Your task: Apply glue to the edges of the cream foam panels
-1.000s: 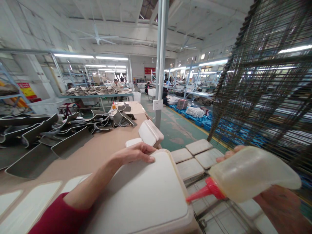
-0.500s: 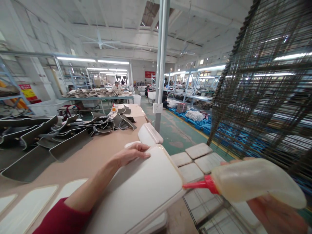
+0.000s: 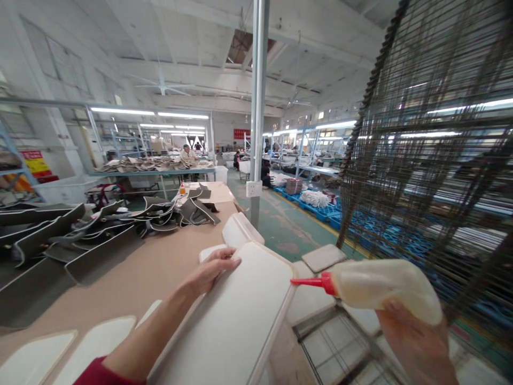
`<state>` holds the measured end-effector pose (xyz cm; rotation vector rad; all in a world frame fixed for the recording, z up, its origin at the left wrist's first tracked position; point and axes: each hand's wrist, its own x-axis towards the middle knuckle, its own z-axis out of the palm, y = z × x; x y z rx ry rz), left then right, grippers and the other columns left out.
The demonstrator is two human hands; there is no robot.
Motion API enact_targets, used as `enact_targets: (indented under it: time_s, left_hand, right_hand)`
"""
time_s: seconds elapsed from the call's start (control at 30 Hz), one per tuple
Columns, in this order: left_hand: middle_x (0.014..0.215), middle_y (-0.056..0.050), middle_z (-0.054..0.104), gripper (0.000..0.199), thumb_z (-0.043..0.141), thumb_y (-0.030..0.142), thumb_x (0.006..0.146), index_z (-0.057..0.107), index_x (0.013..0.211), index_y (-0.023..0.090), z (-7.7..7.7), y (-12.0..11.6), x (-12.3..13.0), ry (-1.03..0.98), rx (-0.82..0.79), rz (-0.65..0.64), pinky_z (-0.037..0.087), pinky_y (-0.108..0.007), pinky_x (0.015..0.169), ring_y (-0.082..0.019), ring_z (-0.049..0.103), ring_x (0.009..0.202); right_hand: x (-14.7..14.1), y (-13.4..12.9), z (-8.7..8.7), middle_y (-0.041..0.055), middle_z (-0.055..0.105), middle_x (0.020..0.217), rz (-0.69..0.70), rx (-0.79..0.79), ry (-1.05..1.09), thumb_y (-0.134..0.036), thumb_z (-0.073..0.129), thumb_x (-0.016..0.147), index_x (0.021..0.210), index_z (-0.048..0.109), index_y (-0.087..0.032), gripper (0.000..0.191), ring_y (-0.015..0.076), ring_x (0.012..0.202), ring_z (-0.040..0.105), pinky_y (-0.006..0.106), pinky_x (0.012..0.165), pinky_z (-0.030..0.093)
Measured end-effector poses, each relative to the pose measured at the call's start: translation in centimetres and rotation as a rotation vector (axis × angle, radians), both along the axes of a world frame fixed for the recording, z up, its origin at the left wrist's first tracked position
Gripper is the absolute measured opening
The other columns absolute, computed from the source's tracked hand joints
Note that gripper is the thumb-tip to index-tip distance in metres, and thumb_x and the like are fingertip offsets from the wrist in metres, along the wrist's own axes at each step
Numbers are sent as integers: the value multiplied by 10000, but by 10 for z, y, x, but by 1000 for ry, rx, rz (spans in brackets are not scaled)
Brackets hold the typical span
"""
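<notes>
My left hand grips the upper left edge of a white panel with rounded corners, thumb on top and fingers underneath. A thick pale edge shows below it, and I cannot tell whether it is one panel or several stacked. My right hand is wrapped round a translucent squeeze bottle with yellowish contents, tipped nearly level. Its red nozzle touches the panel's rim at the right corner. More white panels lie flat on the brown tabletop at the left.
Grey curved pieces are heaped on the table's left. Past my left hand stands a white stack. Pale panels lie on a wire rack at the lower right. A tall stack of wire racks rises at right, and a post stands ahead.
The bottle and my right hand have moved up and left in view, with the nozzle still at the panel's right corner. The panel's angle has shifted slightly. My left hand keeps its grip.
</notes>
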<state>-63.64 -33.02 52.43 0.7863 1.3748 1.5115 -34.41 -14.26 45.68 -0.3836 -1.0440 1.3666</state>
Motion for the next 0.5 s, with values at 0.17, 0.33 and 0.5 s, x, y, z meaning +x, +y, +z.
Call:
enact_targets:
  time_s: [0.17,0.33,0.5]
  left_hand:
    - [711,-22,678,462,828,339,568,570,906,158,-5,1,-3,-34,2,38,518,-245,559,-160,644,610]
    - [737,-21,677,460,813,380,604,536,907,171,-14,3,-8,-48,19,40,510,-224,557,-145,640,624]
    - [746,-12,672,463,803,405,613,524,907,181,-20,6,-12,-56,11,51,496,-217,546,-139,635,614]
  right_hand:
    - [-11,-2,18,-22,674,803,19,-13,70,-216,856,570,992,670,-278,465,119,707,613,141,636,538]
    - [-23,-5,24,4,690,804,91,-9,80,-208,843,583,1005,666,-259,460,137,737,634,176,686,548]
    - [-32,-6,28,13,698,812,128,8,89,-229,833,594,945,681,-248,383,156,779,649,218,762,549]
